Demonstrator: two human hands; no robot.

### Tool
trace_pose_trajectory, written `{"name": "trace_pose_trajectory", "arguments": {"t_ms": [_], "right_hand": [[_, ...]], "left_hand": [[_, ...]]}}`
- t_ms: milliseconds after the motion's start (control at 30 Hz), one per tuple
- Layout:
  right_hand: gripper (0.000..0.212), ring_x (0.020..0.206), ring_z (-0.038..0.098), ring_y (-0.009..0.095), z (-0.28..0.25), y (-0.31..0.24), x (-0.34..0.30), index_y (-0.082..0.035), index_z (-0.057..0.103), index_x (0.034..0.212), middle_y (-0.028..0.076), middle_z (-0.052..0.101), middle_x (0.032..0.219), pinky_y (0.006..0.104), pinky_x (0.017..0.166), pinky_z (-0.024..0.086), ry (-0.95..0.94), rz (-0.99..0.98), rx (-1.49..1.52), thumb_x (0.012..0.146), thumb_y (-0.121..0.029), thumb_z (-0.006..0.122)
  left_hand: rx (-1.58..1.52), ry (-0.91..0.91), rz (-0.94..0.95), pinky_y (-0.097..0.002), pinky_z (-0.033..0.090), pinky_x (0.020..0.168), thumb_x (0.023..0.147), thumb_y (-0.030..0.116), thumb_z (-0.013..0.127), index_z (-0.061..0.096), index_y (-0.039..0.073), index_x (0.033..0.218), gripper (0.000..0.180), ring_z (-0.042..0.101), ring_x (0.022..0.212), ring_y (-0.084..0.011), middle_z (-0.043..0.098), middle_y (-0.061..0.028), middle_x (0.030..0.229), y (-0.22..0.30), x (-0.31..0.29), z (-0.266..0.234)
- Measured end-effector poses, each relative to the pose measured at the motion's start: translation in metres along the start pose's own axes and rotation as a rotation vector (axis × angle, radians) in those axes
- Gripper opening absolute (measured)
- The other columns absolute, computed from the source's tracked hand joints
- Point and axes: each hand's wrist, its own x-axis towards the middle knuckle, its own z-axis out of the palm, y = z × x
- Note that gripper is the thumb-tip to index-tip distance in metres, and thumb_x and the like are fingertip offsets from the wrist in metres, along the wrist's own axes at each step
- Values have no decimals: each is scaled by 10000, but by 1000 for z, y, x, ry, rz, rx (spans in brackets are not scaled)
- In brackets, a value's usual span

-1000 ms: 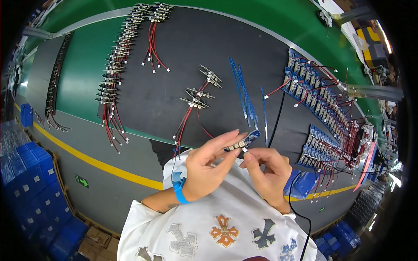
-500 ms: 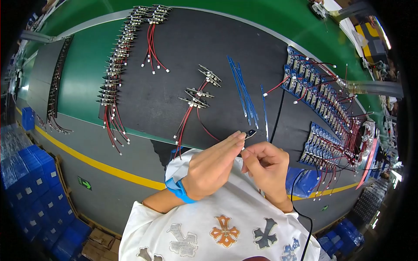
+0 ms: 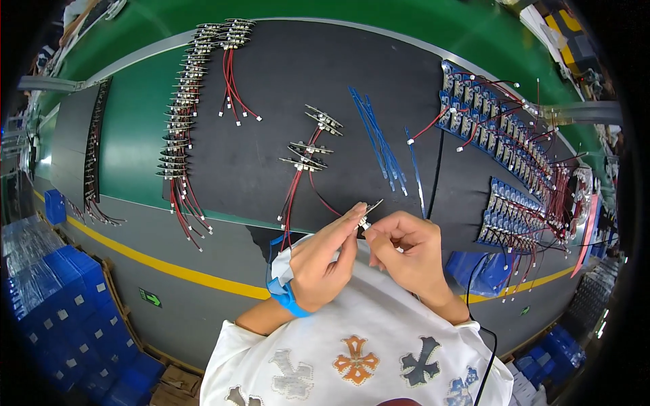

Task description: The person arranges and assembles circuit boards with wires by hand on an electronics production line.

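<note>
My left hand (image 3: 321, 260), with a blue wrist strap (image 3: 288, 296), is closed on a small circuit board (image 3: 374, 206), seen nearly edge-on beyond the fingertips. Beside those fingers my right hand (image 3: 413, 254) is closed in a pinch by a white connector (image 3: 364, 222) at the board. Whether its fingertips grip the connector or its wire is too small to tell. Ahead on the black mat (image 3: 257, 183) lie small stacks of boards with red and black wires (image 3: 306, 161). Right of them are a bundle of thin blue strips (image 3: 379, 143) and a single blue strip (image 3: 415, 169).
A long row of wired boards (image 3: 181, 108) runs along the mat's left side, with another cluster (image 3: 235, 34) at the far edge. Blue board panels with wires (image 3: 501, 135) cover the right. A black cord (image 3: 484, 331) hangs by my right arm. Blue boxes (image 3: 68, 291) stand on the left floor.
The board in my left hand has turned from showing its dark face to nearly edge-on, and the white connector shows more clearly. Both hands have shifted slightly left.
</note>
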Motion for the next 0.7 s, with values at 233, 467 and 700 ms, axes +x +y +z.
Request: {"name": "trace_pose_trajectory", "arguments": {"t_ms": [233,467,700], "right_hand": [[28,603,598,44,3,3,4,37,616,855,42,646,698,185,492,433,-21,49,105,866,12,611],[47,610,584,42,5,10,5,42,612,857,34,632,707,194,503,446,-3,40,121,881,3,604],[71,616,591,55,7,5,7,35,614,871,41,636,735,212,512,480,-74,217,207,900,-24,590]], "left_hand": [[43,-5,16,-325,571,800,768,-176,599,613,-114,1073,311,689,959,-324,674,-230,1065,-4,-5,-1],[130,-29,106,-354,573,814,735,-204,588,614,-119,1034,312,681,965,-356,678,-238,1033,-9,-2,-1],[205,-74,164,-356,571,805,735,-204,592,605,-93,1050,334,691,940,-352,682,-253,1001,-11,-6,-9]]}}
